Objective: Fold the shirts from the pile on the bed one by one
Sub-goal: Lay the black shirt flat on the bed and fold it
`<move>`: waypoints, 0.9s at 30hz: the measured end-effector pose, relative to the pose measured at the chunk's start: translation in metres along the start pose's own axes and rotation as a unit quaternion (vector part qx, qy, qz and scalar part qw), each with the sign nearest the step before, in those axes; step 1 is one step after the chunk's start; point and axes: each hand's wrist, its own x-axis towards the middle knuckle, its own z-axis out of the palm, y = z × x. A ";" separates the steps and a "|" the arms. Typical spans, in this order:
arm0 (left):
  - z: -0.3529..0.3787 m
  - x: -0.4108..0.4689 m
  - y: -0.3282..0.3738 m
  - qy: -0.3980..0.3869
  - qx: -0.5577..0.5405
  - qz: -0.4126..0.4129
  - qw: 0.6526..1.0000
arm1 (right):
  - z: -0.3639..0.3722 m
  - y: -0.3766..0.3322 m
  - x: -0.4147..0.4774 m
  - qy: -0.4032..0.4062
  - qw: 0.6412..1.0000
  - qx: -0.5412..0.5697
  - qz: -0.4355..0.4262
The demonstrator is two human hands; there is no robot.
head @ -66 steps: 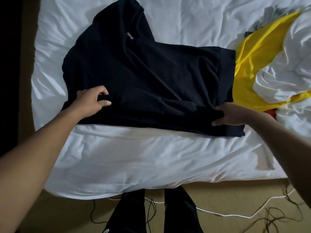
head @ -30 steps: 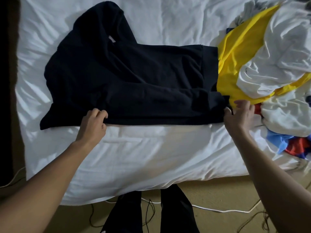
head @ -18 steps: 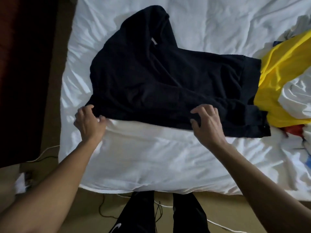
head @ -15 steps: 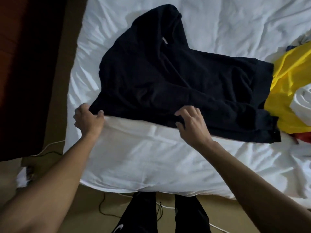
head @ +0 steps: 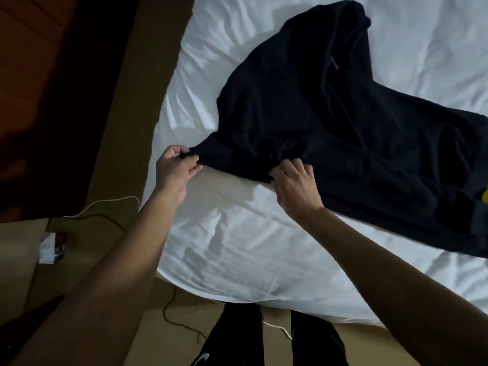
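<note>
A dark navy shirt (head: 330, 122) lies spread on the white bed (head: 237, 247), its near edge folded over and its right end running out of view. My left hand (head: 177, 170) pinches the shirt's near-left corner, the sleeve end. My right hand (head: 295, 180) grips the near edge of the same shirt a little to the right, fingers curled into the cloth. Of the pile, only a sliver of a yellow garment (head: 484, 196) shows at the right edge.
The bed's left edge and near corner border a tan floor (head: 126, 128) with cables (head: 105, 207) and a small white object (head: 50, 248). Dark wooden furniture (head: 39, 101) stands at the left. My dark trouser legs (head: 237, 339) are below the bed's near edge.
The view swung left, so the clothes pile slid out of sight. My right hand moved left along the shirt's near edge, closer to my left hand, which stays at the sleeve corner.
</note>
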 end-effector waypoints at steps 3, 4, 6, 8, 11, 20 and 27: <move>-0.008 0.005 0.009 -0.007 0.014 0.014 1.000 | -0.006 -0.011 -0.021 0.027 0.995 0.090 -0.023; -0.012 0.007 0.006 -0.004 0.033 0.014 0.999 | -0.006 -0.014 -0.027 0.021 0.994 0.101 -0.031; -0.017 0.006 -0.007 -0.001 0.087 0.013 0.996 | 0.000 -0.017 -0.034 -0.008 0.994 0.105 -0.030; -0.021 0.006 -0.020 -0.006 0.156 0.029 0.987 | 0.006 -0.018 -0.035 -0.052 0.993 0.106 -0.016; -0.016 0.002 -0.017 -0.019 0.326 0.118 0.938 | 0.003 -0.017 -0.029 -0.093 0.987 0.131 0.013; 0.039 0.006 0.014 -0.135 0.489 0.243 0.827 | -0.030 0.055 0.013 -0.024 0.963 0.087 0.252; 0.028 0.022 0.010 -0.049 0.467 0.231 0.852 | -0.036 0.097 0.021 -0.049 0.962 0.086 0.254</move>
